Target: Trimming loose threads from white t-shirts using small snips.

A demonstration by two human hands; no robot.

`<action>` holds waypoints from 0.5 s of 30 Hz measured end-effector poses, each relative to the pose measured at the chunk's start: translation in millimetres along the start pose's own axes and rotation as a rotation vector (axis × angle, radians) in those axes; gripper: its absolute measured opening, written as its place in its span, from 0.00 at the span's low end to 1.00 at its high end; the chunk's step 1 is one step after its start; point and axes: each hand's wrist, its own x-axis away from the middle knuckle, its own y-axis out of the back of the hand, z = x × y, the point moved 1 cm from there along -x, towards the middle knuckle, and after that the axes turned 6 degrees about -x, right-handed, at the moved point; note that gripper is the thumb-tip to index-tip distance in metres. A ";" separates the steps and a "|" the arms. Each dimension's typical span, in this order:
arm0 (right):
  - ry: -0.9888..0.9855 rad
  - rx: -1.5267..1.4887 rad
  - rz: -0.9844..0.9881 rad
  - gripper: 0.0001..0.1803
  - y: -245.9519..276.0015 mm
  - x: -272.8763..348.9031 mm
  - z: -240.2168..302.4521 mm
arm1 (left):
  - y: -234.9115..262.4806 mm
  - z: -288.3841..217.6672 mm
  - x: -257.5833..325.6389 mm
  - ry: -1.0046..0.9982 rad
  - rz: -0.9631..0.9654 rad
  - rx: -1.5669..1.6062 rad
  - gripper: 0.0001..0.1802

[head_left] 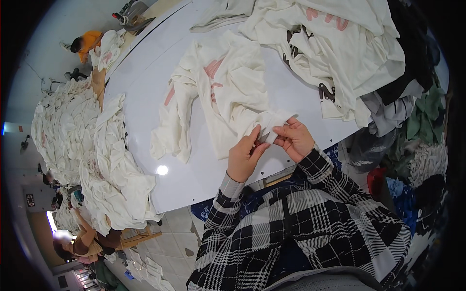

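Note:
A cream garment with pinkish-red print lies rumpled across the white table, its near end raised at the front edge. My left hand pinches that end between thumb and fingers. Close by on the right, my right hand grips the same folded white edge, thumb on top. The fingertips of both hands almost meet over the cloth. Whatever lies inside the fold is hidden by the fingers.
Cream garments with red and dark print are heaped at the far right. A large pile of white garments stands along the left, with a person in orange beyond. Another person is at lower left. Dark bags and cloth crowd the right.

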 end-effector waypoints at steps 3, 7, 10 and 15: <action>-0.017 0.001 -0.012 0.17 0.6 1.6 1.5 | -0.4 2.1 -3.7 -0.036 -0.020 -0.055 0.27; -0.024 -0.005 -0.019 0.17 0.6 0.3 2.4 | 1.5 2.5 -3.2 -0.052 -0.004 -0.097 0.26; -0.023 -0.002 -0.010 0.17 -0.6 0.1 3.2 | 1.9 2.1 -2.8 -0.058 0.000 -0.089 0.26; -0.032 0.013 -0.002 0.17 -2.3 0.5 1.8 | 2.7 1.2 -3.5 -0.077 -0.021 -0.084 0.26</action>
